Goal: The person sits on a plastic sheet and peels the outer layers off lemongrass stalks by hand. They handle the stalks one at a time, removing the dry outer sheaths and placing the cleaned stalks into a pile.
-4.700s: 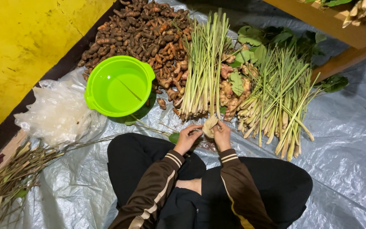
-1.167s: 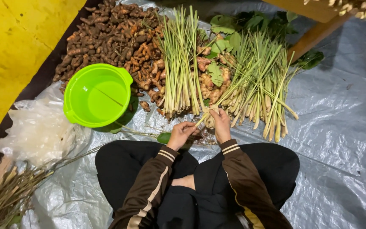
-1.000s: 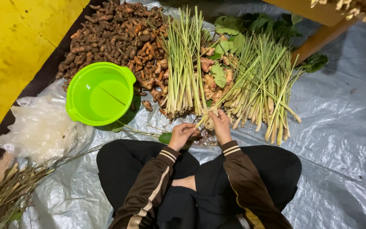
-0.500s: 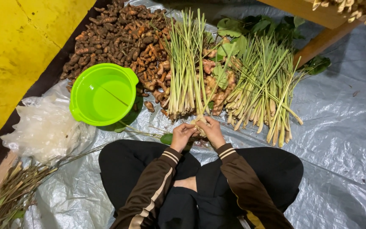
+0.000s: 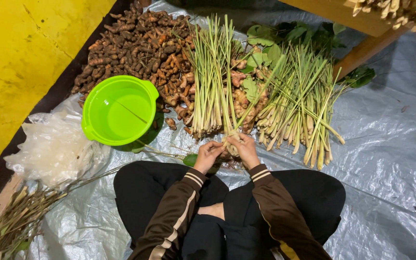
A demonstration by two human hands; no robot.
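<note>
Here, my left hand (image 5: pixel 209 155) and right hand (image 5: pixel 244 149) both close around a lemongrass stalk (image 5: pixel 246 108) just before the lemongrass bundle (image 5: pixel 212 82); a loose grip could drop it onto the tarp (image 5: pixel 391 159).

Evenly lit overhead view, moderately bright, with strong colour. Light seems to fall from above and slightly ahead. The crinkled silver plastic sheet (image 5: pixel 391 159) shows soft pale glare along its creases. The green plastic basin (image 5: pixel 119 115) casts a dark shadow at its lower right edge. The top edge and the lower left corner of the frame sink into dimness. The dark trousers (image 5: pixel 145 192) lose detail in shadow. Focus is sharp at the centre, slightly softer toward the corners; edges bend mildly from a wide lens.
</note>
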